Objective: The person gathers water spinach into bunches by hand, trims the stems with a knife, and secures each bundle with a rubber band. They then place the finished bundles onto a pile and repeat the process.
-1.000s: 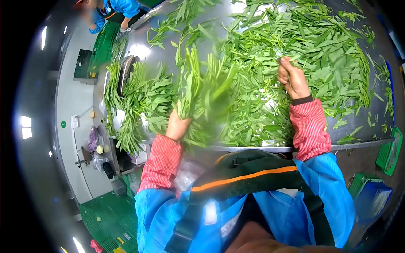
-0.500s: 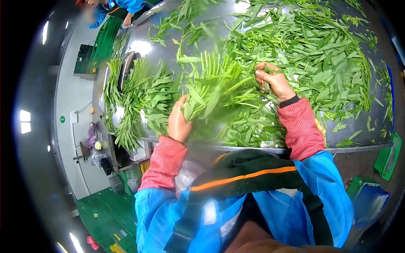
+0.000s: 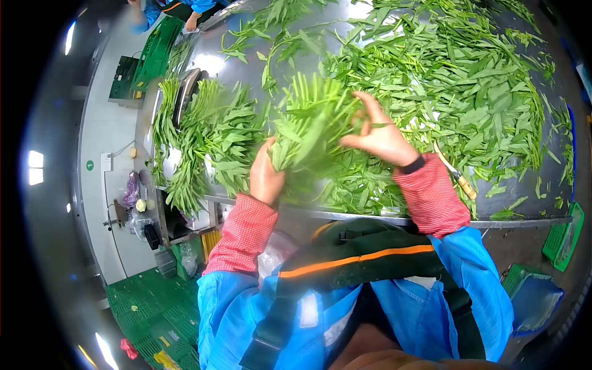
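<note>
A bunch of water spinach (image 3: 311,117) with pale cut stems pointing away from me is held above the metal table. My left hand (image 3: 266,174) is closed round its left, leafy side. Beside its right edge is my right hand (image 3: 385,139), thumb and forefinger spread wide apart; whether the fingertips touch the stems is blurred. Loose water spinach (image 3: 481,92) covers much of the table to the right and beneath the bunch. By my right sleeve lies a curved knife (image 3: 456,171) with a light handle.
Gathered bunches (image 3: 216,132) lie at the table's left end by a dark-rimmed metal object (image 3: 185,98). Green crates (image 3: 154,320) stand on the floor at lower left. A co-worker's hand (image 3: 192,22) shows at the far upper left. The table's metal edge (image 3: 524,223) runs before me.
My right hand has left the loose leaves, moved left to the bunch and spread its fingers. The left hand keeps its hold. The knife beside my right sleeve is now more exposed.
</note>
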`<state>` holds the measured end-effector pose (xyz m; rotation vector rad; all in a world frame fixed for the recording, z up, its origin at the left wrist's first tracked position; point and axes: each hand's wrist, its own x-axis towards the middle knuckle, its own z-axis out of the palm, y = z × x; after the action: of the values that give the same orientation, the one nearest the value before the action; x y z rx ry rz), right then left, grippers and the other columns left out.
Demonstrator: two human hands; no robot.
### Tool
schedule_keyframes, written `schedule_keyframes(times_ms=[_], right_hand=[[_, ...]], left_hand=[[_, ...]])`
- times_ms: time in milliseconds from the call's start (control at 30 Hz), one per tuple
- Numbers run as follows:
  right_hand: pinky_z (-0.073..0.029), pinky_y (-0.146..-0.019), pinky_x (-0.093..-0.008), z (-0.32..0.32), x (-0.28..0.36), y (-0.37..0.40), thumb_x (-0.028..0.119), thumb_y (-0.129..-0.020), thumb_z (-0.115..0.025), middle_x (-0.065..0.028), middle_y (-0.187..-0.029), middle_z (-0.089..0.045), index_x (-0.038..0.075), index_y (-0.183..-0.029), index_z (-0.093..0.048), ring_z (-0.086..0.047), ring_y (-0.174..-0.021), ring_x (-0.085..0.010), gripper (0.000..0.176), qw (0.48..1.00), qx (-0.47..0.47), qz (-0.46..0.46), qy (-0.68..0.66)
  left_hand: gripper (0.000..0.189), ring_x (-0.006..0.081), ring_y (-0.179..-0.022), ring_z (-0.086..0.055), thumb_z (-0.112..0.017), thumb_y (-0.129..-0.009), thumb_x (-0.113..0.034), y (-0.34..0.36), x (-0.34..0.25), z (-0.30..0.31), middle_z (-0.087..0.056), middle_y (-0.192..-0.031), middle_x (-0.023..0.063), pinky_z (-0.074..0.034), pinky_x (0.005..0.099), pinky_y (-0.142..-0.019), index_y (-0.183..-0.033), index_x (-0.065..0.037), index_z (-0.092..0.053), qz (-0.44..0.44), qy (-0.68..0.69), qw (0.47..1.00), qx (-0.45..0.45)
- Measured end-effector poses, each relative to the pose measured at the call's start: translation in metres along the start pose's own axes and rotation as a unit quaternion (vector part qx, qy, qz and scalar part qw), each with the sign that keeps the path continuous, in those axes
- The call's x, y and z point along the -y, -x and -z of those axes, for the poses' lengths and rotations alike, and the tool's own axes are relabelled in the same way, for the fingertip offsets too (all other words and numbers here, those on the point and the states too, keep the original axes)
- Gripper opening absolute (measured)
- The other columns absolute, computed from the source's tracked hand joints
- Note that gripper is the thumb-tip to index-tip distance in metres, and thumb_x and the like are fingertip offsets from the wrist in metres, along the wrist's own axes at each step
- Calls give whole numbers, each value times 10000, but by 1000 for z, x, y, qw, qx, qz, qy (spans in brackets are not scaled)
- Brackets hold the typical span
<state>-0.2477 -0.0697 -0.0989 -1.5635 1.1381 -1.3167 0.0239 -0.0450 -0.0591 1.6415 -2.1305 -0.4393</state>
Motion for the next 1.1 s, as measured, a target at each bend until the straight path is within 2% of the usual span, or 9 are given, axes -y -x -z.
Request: schedule_keyframes(times_ms=[100,167,233,300,400,533,667,767,1100], right_hand=[[-523,-758,-333,-27,0,-2,253,-712,-780,-166,-1176,-626,60,-1198,-563,-667,-912,-252,566,957,84,-45,273],[-521,-773,-338,-29,-67,-9,226,-776,-706,-86,-1043,-684,55,-1078,-637,-669,-848,-231,354,992,55,-91,68],[-508,-601,-286,-6,-76,-12,214,-838,-661,-41,-858,-672,70,-1136,-602,-619,-666,-158,336,987,-91,105,78],[-405,-457,-208,31,-26,-14,213,-877,-641,-10,-748,-599,80,-1184,-549,-475,-514,-72,347,908,-163,-345,-173],[-383,-450,-192,75,-98,-3,245,-918,-598,-25,-805,-582,88,-1234,-464,-470,-530,-64,377,870,-138,-240,-408],[-522,-742,-325,47,-51,-24,246,-857,-652,-124,-1064,-567,86,-1381,-258,-610,-919,-214,675,949,-3,-237,-207],[-504,-650,-265,-9,-36,-30,95,-801,-685,-93,-1054,-604,42,-1254,-474,-586,-766,-101,502,986,130,11,-102],[-372,-427,-185,8,-18,-23,113,-840,-653,2,-768,-598,13,-1143,-526,-453,-478,-38,343,946,49,-244,-206],[-288,-392,-162,43,-42,-30,151,-872,-642,44,-675,-551,76,-994,-542,-437,-485,-14,174,941,-97,-233,-224]], left_hand=[[460,334,-1050,-589,-633,-763,0,3,-16,-8,-603,-1130,170,-470,341,-891,-1212,-27,-537,-29,-10,999,14],[443,339,-1040,-591,-633,-768,-10,4,-6,-7,-605,-1121,173,-473,341,-886,-1202,-27,-546,-53,0,998,18],[438,336,-1037,-591,-633,-765,-10,10,5,3,-605,-1117,173,-473,342,-886,-1194,-27,-549,-26,-26,999,27],[431,332,-1034,-592,-635,-762,-7,16,14,13,-606,-1114,171,-473,343,-886,-1184,-26,-552,-3,-40,999,29],[430,331,-1028,-590,-639,-749,10,20,20,19,-606,-1112,167,-472,345,-885,-1170,-23,-559,10,-31,999,20],[493,306,-1041,-588,-640,-724,55,17,24,19,-599,-1138,145,-460,330,-906,-1201,-21,-543,-2,-11,1000,27],[509,153,-1018,-584,-615,-769,61,12,17,7,-618,-1109,78,-455,282,-887,-1258,-24,-503,30,189,981,28],[481,142,-996,-582,-588,-761,76,17,32,6,-626,-1081,58,-457,278,-874,-1229,-10,-520,87,320,943,38],[365,128,-871,-598,-540,-710,100,24,53,14,-650,-971,41,-468,264,-792,-1059,16,-608,176,269,938,129]])
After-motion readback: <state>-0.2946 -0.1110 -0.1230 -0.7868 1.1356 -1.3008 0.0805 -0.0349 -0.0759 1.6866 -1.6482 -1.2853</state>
